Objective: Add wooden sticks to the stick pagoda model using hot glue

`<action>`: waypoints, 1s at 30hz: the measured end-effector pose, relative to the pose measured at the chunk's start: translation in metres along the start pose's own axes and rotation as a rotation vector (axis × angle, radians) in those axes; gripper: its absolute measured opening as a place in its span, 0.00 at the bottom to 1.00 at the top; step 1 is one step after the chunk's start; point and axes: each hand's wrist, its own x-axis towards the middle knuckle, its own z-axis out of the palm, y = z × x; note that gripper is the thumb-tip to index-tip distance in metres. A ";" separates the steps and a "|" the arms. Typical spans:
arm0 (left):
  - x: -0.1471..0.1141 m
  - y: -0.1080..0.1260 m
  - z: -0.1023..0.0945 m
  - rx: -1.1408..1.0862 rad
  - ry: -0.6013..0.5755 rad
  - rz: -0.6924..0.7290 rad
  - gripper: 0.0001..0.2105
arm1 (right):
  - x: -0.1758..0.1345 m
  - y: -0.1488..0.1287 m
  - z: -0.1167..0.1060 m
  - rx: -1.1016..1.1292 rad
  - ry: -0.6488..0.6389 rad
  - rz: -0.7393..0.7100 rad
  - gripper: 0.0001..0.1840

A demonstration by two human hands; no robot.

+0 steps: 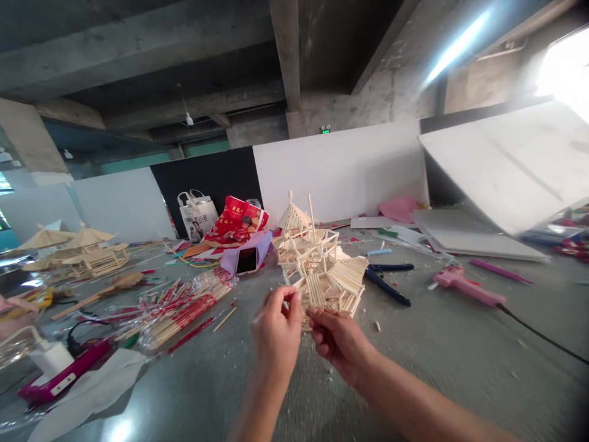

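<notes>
A pavilion model (308,245) built from thin wooden sticks stands upright on the grey table, with a pointed roof on top and slatted lower roofs. My left hand (277,328) is at its front left, thumb and fingers pinched together. Close beside it, my right hand (343,344) pinches at the model's front, near a small slatted piece (316,288). Whatever sits between the fingertips of either hand is hidden or too small to name. The hands cover part of the model's base.
Right of the model lie dark-handled pliers (389,282), a pink glue gun (469,288) with its cord, and white boards (478,236). Bundled sticks (184,313), a phone (247,261), a purple power strip (64,374) and another stick model (87,252) are on the left.
</notes>
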 end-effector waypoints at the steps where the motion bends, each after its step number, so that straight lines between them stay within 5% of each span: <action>1: 0.002 -0.001 -0.004 0.032 0.029 0.035 0.07 | 0.000 -0.001 0.000 0.003 -0.002 0.002 0.12; 14: 0.027 -0.011 -0.002 0.152 -0.149 0.339 0.09 | 0.002 0.003 0.000 0.082 0.005 0.019 0.14; 18: 0.027 -0.007 0.000 0.266 -0.116 0.374 0.08 | 0.002 0.002 -0.001 0.100 0.015 0.027 0.15; 24: 0.011 0.009 0.004 0.464 -0.197 0.197 0.10 | 0.002 0.001 0.001 0.110 -0.016 0.030 0.14; 30: 0.015 0.013 0.012 0.344 -0.331 -0.025 0.12 | 0.002 0.000 0.000 0.107 -0.039 0.030 0.10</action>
